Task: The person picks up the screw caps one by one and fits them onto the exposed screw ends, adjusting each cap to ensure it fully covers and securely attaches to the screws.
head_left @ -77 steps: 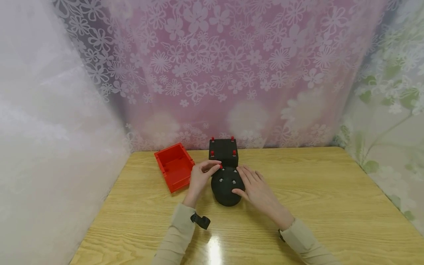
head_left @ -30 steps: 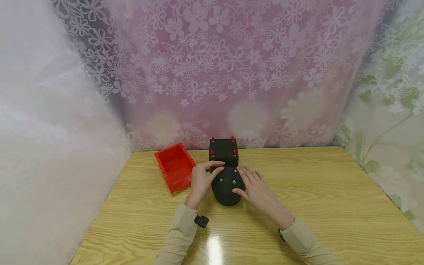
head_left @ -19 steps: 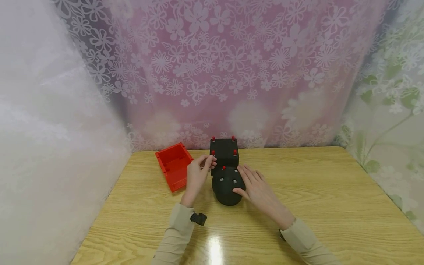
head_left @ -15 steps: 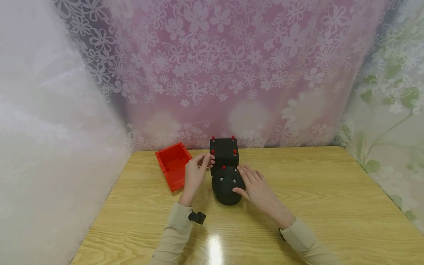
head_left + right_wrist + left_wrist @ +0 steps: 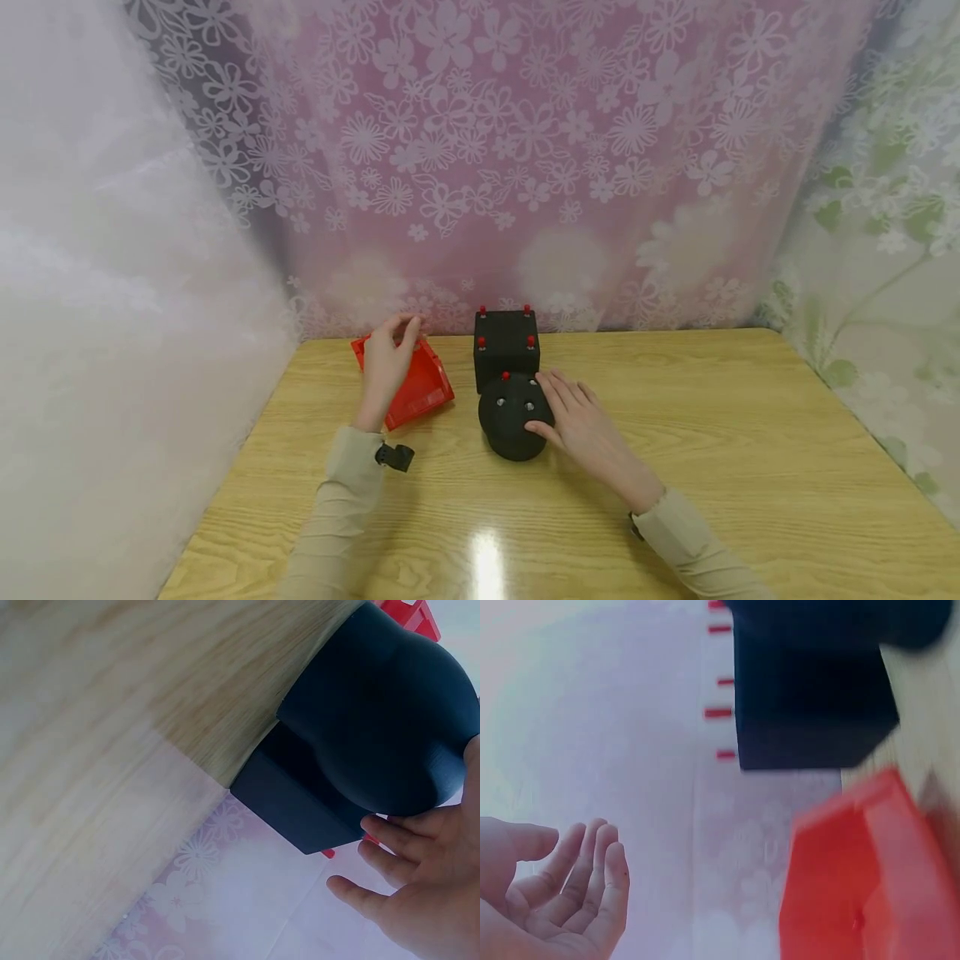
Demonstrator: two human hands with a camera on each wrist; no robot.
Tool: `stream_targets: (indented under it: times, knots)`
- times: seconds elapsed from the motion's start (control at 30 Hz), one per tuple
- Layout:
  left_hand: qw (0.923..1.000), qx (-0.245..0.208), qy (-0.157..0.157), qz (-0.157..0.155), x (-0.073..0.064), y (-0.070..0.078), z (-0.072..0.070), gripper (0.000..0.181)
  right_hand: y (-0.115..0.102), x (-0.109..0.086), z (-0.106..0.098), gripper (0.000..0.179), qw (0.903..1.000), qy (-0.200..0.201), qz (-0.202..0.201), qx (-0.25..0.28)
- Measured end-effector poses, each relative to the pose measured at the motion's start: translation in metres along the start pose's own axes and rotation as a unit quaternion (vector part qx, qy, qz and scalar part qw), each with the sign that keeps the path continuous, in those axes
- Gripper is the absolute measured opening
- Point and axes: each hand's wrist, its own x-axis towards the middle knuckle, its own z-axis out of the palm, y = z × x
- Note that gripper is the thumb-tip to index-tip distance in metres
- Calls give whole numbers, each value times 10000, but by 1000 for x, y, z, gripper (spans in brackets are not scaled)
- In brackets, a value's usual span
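My left hand (image 5: 387,360) hovers over the red bin (image 5: 422,404), its fingers loosely bent. The left wrist view shows nothing between thumb and fingers of this left hand (image 5: 570,900). To the right, my right hand (image 5: 588,433) rests along the side of a black rounded block (image 5: 513,437), fingers extended and thumb on its top. One red peg (image 5: 506,376) stands at the far left spot on that block's top; metallic sockets show at the others, one close to my fingertips. In the right wrist view the palm side of my right hand (image 5: 439,877) touches the rounded block (image 5: 397,720).
Directly behind the rounded block stands a black square block (image 5: 506,327) with red pegs at its top corners. Both blocks and the bin are on a wooden table (image 5: 697,417). A flowered pink curtain (image 5: 480,167) hangs at the table's back edge.
My left hand pressed a red peg onto the rounded block, let go of it, and moved left to above the bin. My right hand has stayed on the rounded block.
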Motion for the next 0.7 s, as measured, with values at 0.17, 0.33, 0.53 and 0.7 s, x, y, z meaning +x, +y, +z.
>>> stream_targets:
  times: [0.17, 0.33, 0.53, 0.7]
  knots:
    - [9963, 842, -87, -147, 17, -9, -14, 31, 0, 1, -2, 84, 9999, -121, 64, -19]
    - [9875, 1513, -350, -281, 31, -23, -15, 28, -1, 0, -3, 85, 9998, -174, 72, -78]
    - [9649, 2423, -886, -501, 44, -51, -8, 26, -3, -1, -6, 85, 9997, -224, 61, -105]
    - [9433, 2894, -1471, -692, 50, -69, -2, 26, -6, -2, -9, 84, 9996, -251, 69, -115]
